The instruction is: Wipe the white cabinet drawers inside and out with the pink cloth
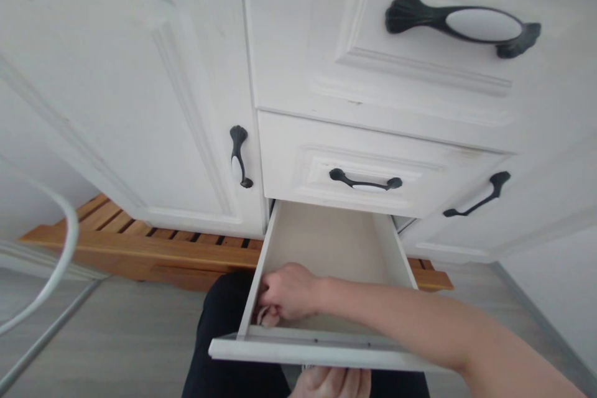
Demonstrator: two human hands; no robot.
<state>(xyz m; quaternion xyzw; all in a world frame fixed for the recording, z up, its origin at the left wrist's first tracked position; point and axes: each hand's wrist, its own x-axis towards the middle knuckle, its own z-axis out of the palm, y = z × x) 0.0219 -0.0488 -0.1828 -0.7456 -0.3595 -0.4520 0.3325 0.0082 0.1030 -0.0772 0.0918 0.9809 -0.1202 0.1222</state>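
A white drawer (333, 242) is pulled out at the bottom of the white cabinet. Inside its front left corner is my right hand (293, 292), its arm reaching across from the right. The fingers are curled round something small and pale that I cannot make out, close to the left side wall. Below the drawer's front panel (317, 353), at the bottom edge of the view, my left hand (333, 382) has its fingers curled together against the outer side of the panel. What they grip is hidden.
Above is a closed drawer with a dark handle (366, 181), and a larger front with another handle (461, 23). Cabinet doors flank the drawers. A slatted wooden bench (140, 255) lies underneath. A white cable (69, 236) curves at the left. My knees are under the open drawer.
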